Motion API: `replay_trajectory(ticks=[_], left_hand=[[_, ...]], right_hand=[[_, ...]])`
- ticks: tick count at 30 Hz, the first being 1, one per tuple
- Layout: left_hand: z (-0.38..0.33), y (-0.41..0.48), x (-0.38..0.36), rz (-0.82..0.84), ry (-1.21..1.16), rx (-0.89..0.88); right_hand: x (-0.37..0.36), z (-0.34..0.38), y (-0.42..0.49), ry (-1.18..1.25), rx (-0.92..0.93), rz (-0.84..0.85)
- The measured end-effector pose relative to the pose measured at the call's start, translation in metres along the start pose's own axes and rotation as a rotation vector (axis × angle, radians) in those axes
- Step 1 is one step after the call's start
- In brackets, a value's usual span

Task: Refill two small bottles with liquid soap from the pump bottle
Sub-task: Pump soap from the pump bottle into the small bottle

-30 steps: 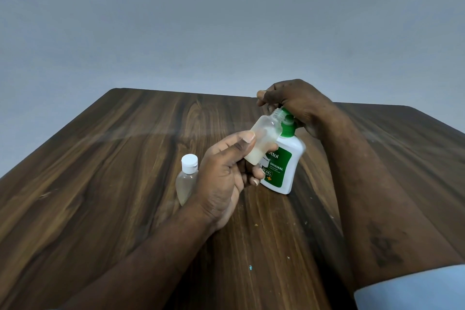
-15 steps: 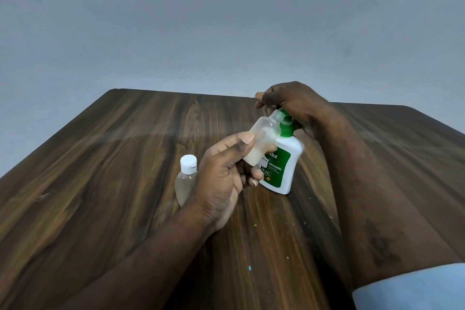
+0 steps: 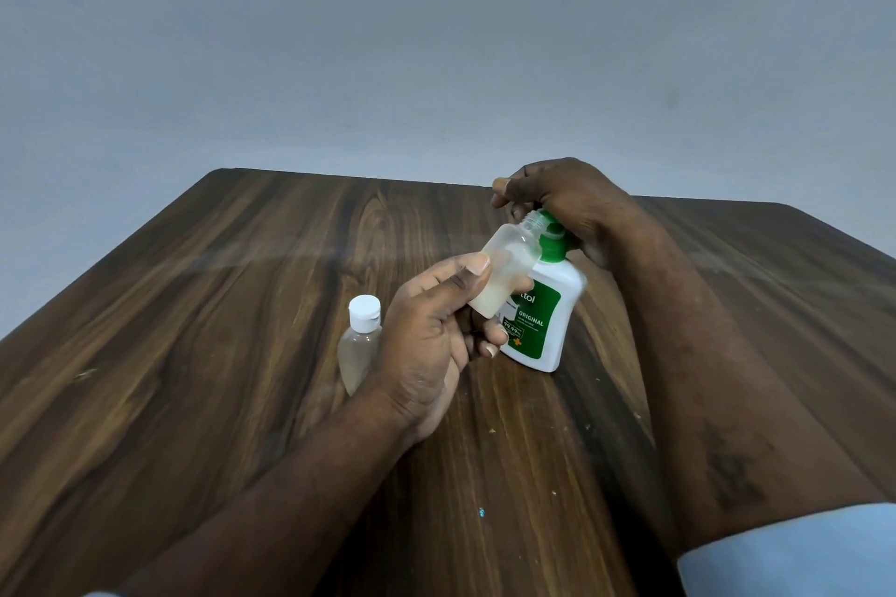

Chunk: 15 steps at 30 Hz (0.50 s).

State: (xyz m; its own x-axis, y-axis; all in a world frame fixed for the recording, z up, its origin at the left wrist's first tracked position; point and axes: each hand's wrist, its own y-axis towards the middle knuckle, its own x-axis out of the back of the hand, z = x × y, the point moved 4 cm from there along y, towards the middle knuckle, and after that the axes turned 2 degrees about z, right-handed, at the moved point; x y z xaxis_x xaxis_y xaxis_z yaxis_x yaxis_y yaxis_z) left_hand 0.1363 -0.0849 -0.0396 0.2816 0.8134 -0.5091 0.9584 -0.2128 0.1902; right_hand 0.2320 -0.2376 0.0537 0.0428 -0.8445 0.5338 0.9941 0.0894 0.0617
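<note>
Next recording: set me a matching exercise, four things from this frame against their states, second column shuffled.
1. uncapped small bottle
2. capped small bottle
3. pump bottle
4. right hand

A. stands on the table, white cap on
B. grips the pump bottle's top
C. held tilted in the left hand, neck at the pump
D. white body, green label, on the table

Pairs: 1-C, 2-A, 3-D, 4-B
</note>
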Motion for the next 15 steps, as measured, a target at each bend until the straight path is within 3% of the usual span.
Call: replay_trajectory(ticks=[15], left_hand=[[-0.0012, -0.0008, -0.0006, 0.001, -0.004, 0.004]], right_hand=[[-0.0011, 0.0001, -0.0004, 0.01, 0.002, 0.0]])
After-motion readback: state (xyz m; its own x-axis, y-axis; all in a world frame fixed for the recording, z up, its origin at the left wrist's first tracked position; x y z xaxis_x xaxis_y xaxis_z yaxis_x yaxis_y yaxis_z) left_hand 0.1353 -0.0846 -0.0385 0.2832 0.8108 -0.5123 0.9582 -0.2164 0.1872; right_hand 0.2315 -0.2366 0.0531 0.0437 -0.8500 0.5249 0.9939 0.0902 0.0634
